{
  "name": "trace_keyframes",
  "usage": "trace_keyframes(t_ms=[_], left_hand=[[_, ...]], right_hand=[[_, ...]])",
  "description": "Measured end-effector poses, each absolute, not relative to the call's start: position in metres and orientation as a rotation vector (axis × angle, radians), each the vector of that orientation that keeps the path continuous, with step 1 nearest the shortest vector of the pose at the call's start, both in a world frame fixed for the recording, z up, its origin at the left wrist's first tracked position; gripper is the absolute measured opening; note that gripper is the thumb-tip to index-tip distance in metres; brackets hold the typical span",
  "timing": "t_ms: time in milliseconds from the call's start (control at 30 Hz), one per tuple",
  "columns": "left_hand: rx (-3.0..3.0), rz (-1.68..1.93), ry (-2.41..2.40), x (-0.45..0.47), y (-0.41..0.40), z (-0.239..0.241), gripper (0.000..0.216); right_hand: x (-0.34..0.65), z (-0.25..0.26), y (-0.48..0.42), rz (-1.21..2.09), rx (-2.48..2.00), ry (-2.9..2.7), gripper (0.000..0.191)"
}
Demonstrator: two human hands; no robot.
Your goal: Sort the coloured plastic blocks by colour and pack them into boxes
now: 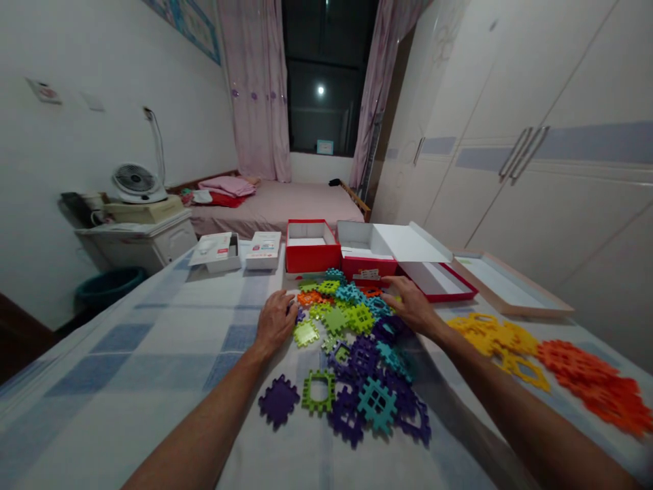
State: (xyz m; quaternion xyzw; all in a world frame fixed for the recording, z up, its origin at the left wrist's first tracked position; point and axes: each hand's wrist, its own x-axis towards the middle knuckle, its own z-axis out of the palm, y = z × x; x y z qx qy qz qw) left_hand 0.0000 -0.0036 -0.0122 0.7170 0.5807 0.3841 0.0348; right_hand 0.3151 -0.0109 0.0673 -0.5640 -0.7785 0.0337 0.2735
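Observation:
A mixed pile of flat plastic interlocking tiles with notched edges lies in front of me: lime green tiles (pixel 335 320), dark purple tiles (pixel 364 357) and teal tiles (pixel 377 404). My left hand (pixel 277 317) rests against the pile's left side, fingers slightly bent and partly hidden. At the far right side, my right hand (pixel 408 304) has its fingers spread beside teal and purple tiles. Neither hand visibly grips a tile. Nearer to me lie a single purple tile (pixel 278 401) and a green frame-shaped tile (pixel 319 392).
Yellow tiles (pixel 492 335) and orange tiles (pixel 594 381) form separate heaps on the right. Behind the pile stand a red box (pixel 312 258), an open white-lined box (pixel 367 267) and a shallow tray (pixel 515 286). Two small white boxes (pixel 263 250) sit left of them.

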Motion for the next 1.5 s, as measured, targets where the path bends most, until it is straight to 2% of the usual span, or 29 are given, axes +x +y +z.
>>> trace_keyframes(t_ms=[200, 333, 467, 567, 667, 800, 900, 1033, 1200, 1267, 1367, 1500], left_hand=[[2.378, 0.995, 1.725, 0.003, -0.004, -0.011, 0.034], [2.35, 0.971, 1.724, 0.006, -0.005, -0.009, 0.035], [2.222, 1.058, 1.689, 0.006, -0.005, -0.002, 0.038], [2.132, 1.12, 1.695, 0.006, -0.005, 0.002, 0.038], [2.129, 1.133, 1.662, 0.006, -0.005, 0.003, 0.036], [2.148, 1.139, 1.62, 0.006, -0.005, 0.001, 0.029], [2.158, 1.109, 1.634, 0.006, -0.005, -0.001, 0.027], [2.188, 1.087, 1.573, 0.008, -0.004, -0.004, 0.039], [2.234, 1.152, 1.22, 0.017, -0.012, 0.002, 0.036], [2.23, 1.168, 1.075, 0.022, -0.019, 0.008, 0.032], [2.125, 1.157, 0.984, 0.028, -0.027, 0.014, 0.022], [2.084, 1.213, 1.172, 0.026, -0.026, 0.012, 0.022]], right_hand=[[0.235, 0.047, 0.031, 0.223, -1.705, -2.205, 0.058], [0.216, 0.046, 0.02, 0.275, -1.616, -2.318, 0.062], [0.217, 0.056, -0.021, 0.399, -1.227, -2.558, 0.054], [0.23, 0.065, -0.034, 0.51, -1.092, -2.524, 0.041], [0.252, 0.063, -0.017, 0.314, -1.38, -2.332, 0.032], [0.277, 0.047, 0.016, 0.061, -1.811, -2.168, 0.038], [0.282, 0.036, 0.025, 0.035, -1.866, -2.143, 0.036], [0.281, 0.034, 0.025, -0.019, -1.876, -2.12, 0.029], [0.276, 0.047, 0.025, -0.05, -1.796, -2.103, 0.028], [0.265, 0.054, 0.02, 0.011, -1.702, -2.119, 0.029], [0.243, 0.061, 0.008, 0.271, -1.401, -2.175, 0.027], [0.227, 0.06, -0.006, 0.486, -1.221, -2.285, 0.02]])
